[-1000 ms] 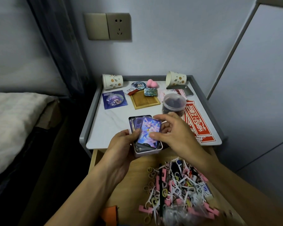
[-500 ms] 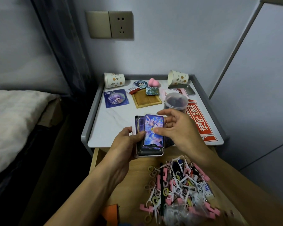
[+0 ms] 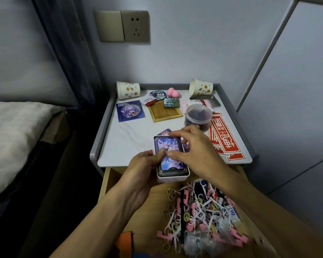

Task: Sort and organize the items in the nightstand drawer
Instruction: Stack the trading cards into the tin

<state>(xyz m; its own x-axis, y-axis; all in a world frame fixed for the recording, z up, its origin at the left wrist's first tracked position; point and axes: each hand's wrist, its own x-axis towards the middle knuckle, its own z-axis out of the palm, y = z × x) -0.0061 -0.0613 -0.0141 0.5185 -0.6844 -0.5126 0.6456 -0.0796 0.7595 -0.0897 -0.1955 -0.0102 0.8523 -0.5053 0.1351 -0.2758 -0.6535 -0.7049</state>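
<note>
Both hands are working at the front edge of the nightstand top [image 3: 131, 138], above the open drawer [image 3: 108, 175]. The left hand [image 3: 145, 164] is gripping the white box [image 3: 172, 178] from its left side, with the fingers going out of sight beneath it and the thumb lying across the top card [image 3: 168, 151]. The right hand [image 3: 194, 153] is reaching over from the right with its wrist raised. Its fingers are bending down over the far end of that card and its thumb is pressing on the face, so it is pinching the card onto the stack inside the box. The box is overhanging the drawer; whether it is resting on the tabletop cannot be told. One further card [image 3: 165, 131] is poking out beyond the box's far end.

Count on the tabletop:
- two paper cups, one [image 3: 128, 90] at back left and one [image 3: 200, 87] at back right, both lying on their sides
- one clear lidded jar [image 3: 199, 114]
- one wooden tray [image 3: 166, 113]
- one round badge [image 3: 158, 94]
- one square badge [image 3: 172, 102], sitting on the wooden tray's far corner
- one pink sponge [image 3: 173, 93]
- one blue card sleeve [image 3: 130, 110]
- one metal tray [image 3: 213, 101]
- red paper strips [image 3: 223, 135], overlapping along the right side, number not determinable

In the drawer, a tangled heap [image 3: 199, 211] of white floss picks, pink pieces and small hair rings is lying to the right, too many to count. One orange item [image 3: 126, 243] is showing at near left
</note>
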